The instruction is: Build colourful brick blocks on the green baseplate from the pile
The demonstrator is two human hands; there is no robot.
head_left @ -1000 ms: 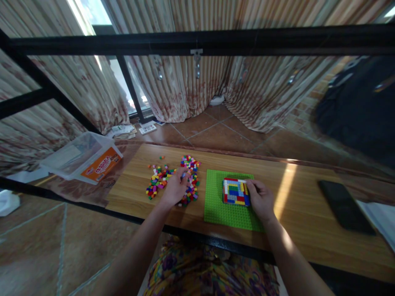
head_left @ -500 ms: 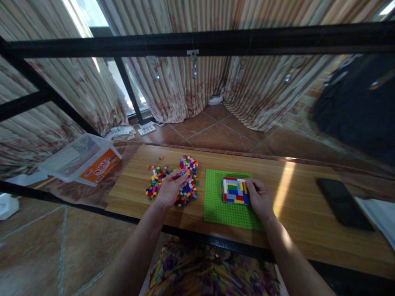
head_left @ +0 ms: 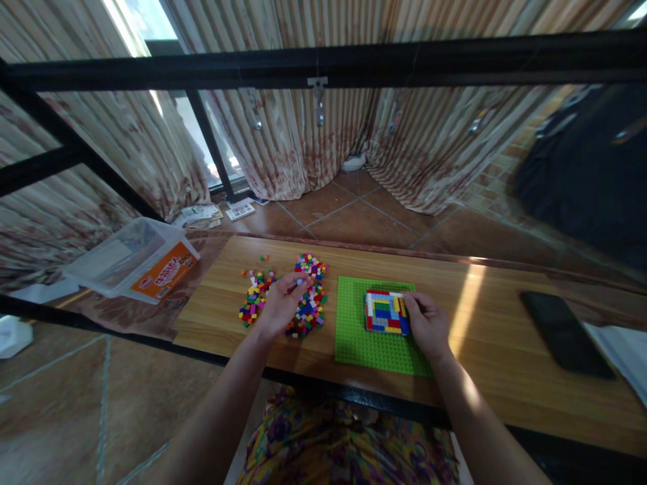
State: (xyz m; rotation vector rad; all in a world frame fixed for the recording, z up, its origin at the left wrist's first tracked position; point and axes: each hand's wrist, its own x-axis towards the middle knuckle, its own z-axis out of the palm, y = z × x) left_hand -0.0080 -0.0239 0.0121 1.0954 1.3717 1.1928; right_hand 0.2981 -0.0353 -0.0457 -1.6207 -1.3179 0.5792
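Note:
My left hand (head_left: pixel 281 303) hovers over a loose pile of small toy bricks (head_left: pixel 308 313) in many colours. Its thumb and forefinger are pinched around a small pale-blue brick (head_left: pixel 299 281), partly covered by the fingertips. On a green studded baseplate (head_left: pixel 351 343) is a low, roughly square brick structure (head_left: pixel 387 313) in red, white, yellow, blue and green. My right hand (head_left: pixel 427 323) grips its right edge, with the thumb at the upper right corner and the other fingers curled and partly hidden.
A clear plastic box (head_left: pixel 136 259) with an orange label stands at the left. To the right, a black phone (head_left: pixel 566 333) lies beside white paper (head_left: pixel 619 350). A black metal bar (head_left: pixel 323 64) crosses beyond the wooden table (head_left: pixel 212 289), before striped curtains (head_left: pixel 323 148).
My left hand's fingers have shifted slightly over the pile, and the pinched brick shows at a different angle. My right hand stays at the structure's edge.

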